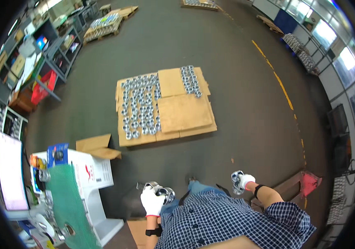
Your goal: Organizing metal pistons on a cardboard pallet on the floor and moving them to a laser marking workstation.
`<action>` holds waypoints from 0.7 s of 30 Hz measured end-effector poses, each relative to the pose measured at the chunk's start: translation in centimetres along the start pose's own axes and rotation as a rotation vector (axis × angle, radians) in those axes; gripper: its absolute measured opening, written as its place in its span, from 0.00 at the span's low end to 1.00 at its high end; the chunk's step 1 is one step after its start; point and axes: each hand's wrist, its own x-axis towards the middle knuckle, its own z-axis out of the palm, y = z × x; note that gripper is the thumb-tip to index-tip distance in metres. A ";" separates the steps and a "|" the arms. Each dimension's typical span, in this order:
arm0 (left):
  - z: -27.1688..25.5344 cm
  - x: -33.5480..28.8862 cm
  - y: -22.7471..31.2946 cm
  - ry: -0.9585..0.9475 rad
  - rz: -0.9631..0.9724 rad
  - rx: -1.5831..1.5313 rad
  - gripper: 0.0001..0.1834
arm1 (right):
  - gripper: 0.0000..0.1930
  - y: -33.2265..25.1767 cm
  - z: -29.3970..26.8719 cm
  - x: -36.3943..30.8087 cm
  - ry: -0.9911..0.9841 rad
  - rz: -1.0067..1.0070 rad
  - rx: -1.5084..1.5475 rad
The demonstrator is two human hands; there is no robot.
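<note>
Here's the cardboard-topped stack (186, 114), bearing rows of shiny metal parts (140, 106) down its left side and a shorter batch (190, 81) at its far right; on its near side, the white-gloved left hand (152, 201) is closed round a silvery cluster (167, 194), exact count hard to tell; off beyond its near right corner, the gloved right hand (247, 181) grips more metal pieces (237, 189); to its near left, a green mat (63, 203) drapes a white bench (96, 166).
</note>
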 end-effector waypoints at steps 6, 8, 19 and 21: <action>2.4 7.3 4.5 -0.070 0.147 0.172 0.14 | 0.23 4.6 -1.0 3.4 -0.109 0.096 0.135; 3.1 8.9 5.1 -0.132 0.093 0.314 0.13 | 0.24 4.0 -2.8 5.2 -0.091 0.074 0.159; 14.3 21.1 3.1 -0.301 -0.087 0.343 0.14 | 0.21 -6.4 -22.0 25.1 0.069 -0.181 0.131; 16.1 24.8 3.0 -0.356 -0.063 0.312 0.14 | 0.19 -9.1 -24.3 30.3 0.152 -0.251 0.131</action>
